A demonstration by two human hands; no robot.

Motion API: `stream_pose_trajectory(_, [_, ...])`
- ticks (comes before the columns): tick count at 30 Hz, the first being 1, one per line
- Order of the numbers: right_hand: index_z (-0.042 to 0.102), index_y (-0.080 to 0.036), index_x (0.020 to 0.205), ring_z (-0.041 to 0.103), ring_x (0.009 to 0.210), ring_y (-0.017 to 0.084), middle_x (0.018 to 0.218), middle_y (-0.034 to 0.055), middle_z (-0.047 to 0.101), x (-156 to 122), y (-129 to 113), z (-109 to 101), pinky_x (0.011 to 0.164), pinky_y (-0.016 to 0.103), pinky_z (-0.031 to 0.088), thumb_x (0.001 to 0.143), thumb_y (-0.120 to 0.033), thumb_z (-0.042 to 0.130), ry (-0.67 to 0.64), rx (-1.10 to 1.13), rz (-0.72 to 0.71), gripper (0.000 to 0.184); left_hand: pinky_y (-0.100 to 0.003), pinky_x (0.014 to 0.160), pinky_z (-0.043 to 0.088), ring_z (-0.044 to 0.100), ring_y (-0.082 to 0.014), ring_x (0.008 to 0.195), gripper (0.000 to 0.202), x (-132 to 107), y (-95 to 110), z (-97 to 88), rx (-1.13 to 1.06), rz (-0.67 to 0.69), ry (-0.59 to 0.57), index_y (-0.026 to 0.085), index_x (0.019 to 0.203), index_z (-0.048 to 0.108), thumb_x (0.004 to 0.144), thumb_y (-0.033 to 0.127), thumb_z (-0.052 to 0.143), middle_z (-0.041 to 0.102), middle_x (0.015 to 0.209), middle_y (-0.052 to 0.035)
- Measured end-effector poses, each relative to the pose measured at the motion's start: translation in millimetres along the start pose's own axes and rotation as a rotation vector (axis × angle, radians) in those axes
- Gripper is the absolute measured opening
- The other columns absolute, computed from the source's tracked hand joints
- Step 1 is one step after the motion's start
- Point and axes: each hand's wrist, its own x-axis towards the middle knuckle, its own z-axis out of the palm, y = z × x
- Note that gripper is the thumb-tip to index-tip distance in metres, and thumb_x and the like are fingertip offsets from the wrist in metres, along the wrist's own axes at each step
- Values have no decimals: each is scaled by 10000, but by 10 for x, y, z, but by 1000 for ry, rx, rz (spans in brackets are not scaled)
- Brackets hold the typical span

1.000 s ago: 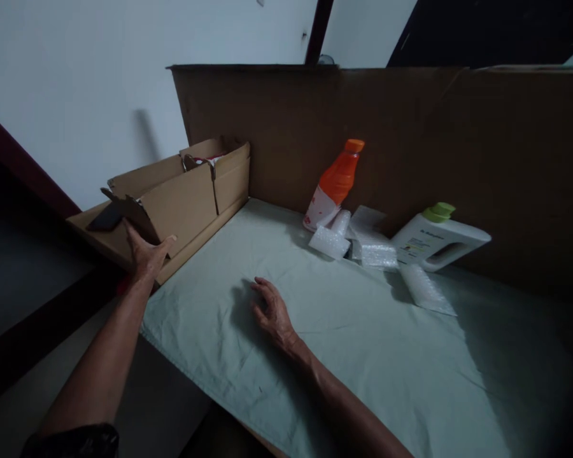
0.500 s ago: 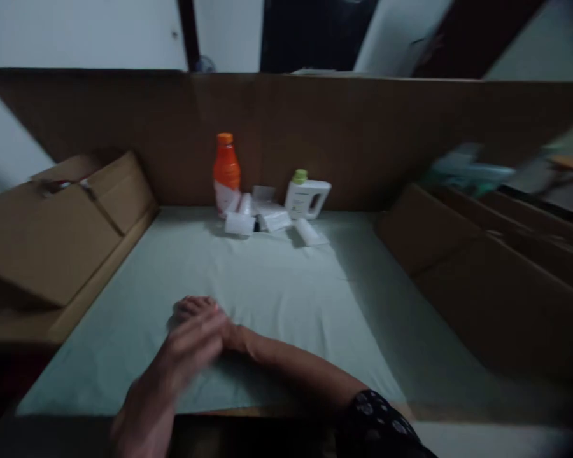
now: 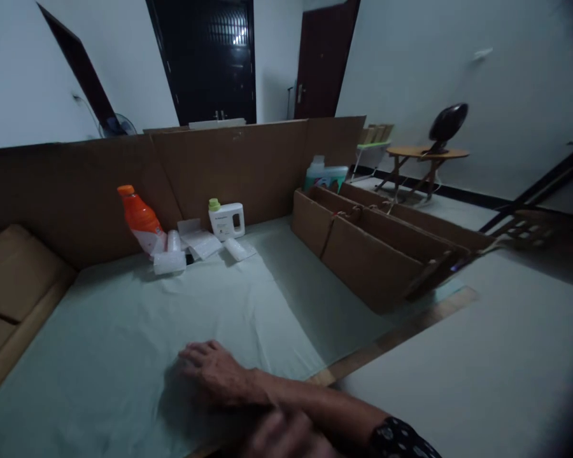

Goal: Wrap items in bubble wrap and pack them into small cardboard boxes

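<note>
My right hand (image 3: 217, 375) is low over the pale green cloth (image 3: 229, 305), with its back up and its fingers apart. It holds nothing that I can see, and the palm is hidden. My left hand (image 3: 289, 436) is a blur at the bottom edge, just below my right forearm; its fingers cannot be made out. Farther back on the cloth are an orange bottle (image 3: 142, 219), a white jug with a green cap (image 3: 226, 221), and several pieces of bubble wrap (image 3: 169, 262).
Cardboard boxes with open tops (image 3: 363, 254) line the right side, with a teal bottle (image 3: 325, 175) behind them. A cardboard wall (image 3: 239, 165) closes the back, and another cardboard piece (image 3: 19, 273) is at the left. Beyond stands a round wooden table (image 3: 410, 151) with a black fan (image 3: 447, 124).
The view has swung to the right. My left hand has moved from beside my right hand down to below the right forearm. The bottles and bubble wrap stay where they were on the cloth.
</note>
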Motion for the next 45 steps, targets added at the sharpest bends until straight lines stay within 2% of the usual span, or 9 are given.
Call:
stream_pose_trajectory(9, [620, -171, 1255, 482, 1351, 400, 1404, 207, 582, -1832, 1139, -2411, 1042, 591, 377, 855, -330, 689, 467, -650, 715, 436, -604, 1155, 423, 423, -340, 1460, 515, 151, -688, 223, 104, -310, 352, 241, 1390, 610, 959, 487, 471, 548, 1507, -106])
stream_pose_trajectory(12, [685, -221, 815, 694, 813, 320, 752, 162, 706, -2382, 1546, -2783, 746, 489, 461, 891, -616, 593, 472, -786, 763, 412, -601, 1129, 452, 473, -352, 1419, 497, 96, -637, 400, 88, -322, 301, 216, 1297, 685, 956, 508, 474, 609, 1440, -123])
stream_pose_trajectory(14, [588, -254, 574, 538, 428, 188, 435, 49, 522, -2582, 1723, -2863, 553, 379, 382, 893, -695, 531, 413, -766, 731, 547, -600, 1118, 465, 479, -354, 1414, 477, 107, -567, 535, 75, -327, 306, 217, 1269, 704, 956, 500, 482, 610, 1438, -125])
stream_pose_trajectory(17, [653, -263, 591, 402, 304, 133, 421, 46, 539, -2599, 1704, -2829, 449, 324, 246, 944, -613, 511, 345, -722, 648, 517, -593, 1108, 478, 482, -351, 1410, 456, 122, -499, 614, 54, -343, 372, 206, 1254, 708, 957, 476, 492, 611, 1430, -140])
stream_pose_trajectory(20, [737, -271, 763, 547, 410, 201, 560, 94, 670, -2382, 1370, -2689, 475, 373, 316, 992, -465, 507, 351, -682, 497, 378, -580, 1087, 500, 542, -346, 1350, 417, 80, -489, 530, 20, -353, 463, 202, 1188, 728, 942, 466, 518, 658, 1353, -153])
stream_pose_trajectory(29, [725, -331, 1060, 739, 928, 224, 975, 30, 791, -1220, 299, -2330, 929, 444, 523, 971, -325, 594, 199, -84, 126, 158, -541, 1145, 447, 504, -346, 1392, 811, 75, -141, 197, -215, -571, 518, 235, 1483, 440, 761, 475, 721, 539, 1494, -129])
stream_pose_trajectory(34, [670, -320, 1241, 671, 1164, 307, 1220, 97, 728, -1287, 364, -2147, 969, 512, 535, 950, -426, 621, 352, 151, 307, 313, -549, 1022, 543, 637, -385, 1209, 651, 98, -103, 136, -414, -735, 590, 209, 1213, 632, 643, 474, 800, 719, 1201, -113])
stream_pose_trajectory(39, [497, -286, 1454, 696, 1084, 263, 1264, 111, 690, -1485, 417, -1477, 834, 392, 613, 935, -460, 631, 167, 420, 440, 563, -548, 994, 550, 672, -380, 1141, 590, -54, -151, 226, -526, -852, 572, 192, 1128, 656, 630, 469, 809, 734, 1155, -135])
stream_pose_trajectory(45, [412, -229, 1508, 629, 1193, 297, 1415, 166, 581, -988, 495, -975, 926, 437, 573, 935, -466, 617, 147, 513, 409, 653, -491, 963, 575, 698, -343, 1099, 616, 204, -359, 168, -591, -833, 683, 198, 1182, 632, 659, 486, 783, 750, 1114, -119])
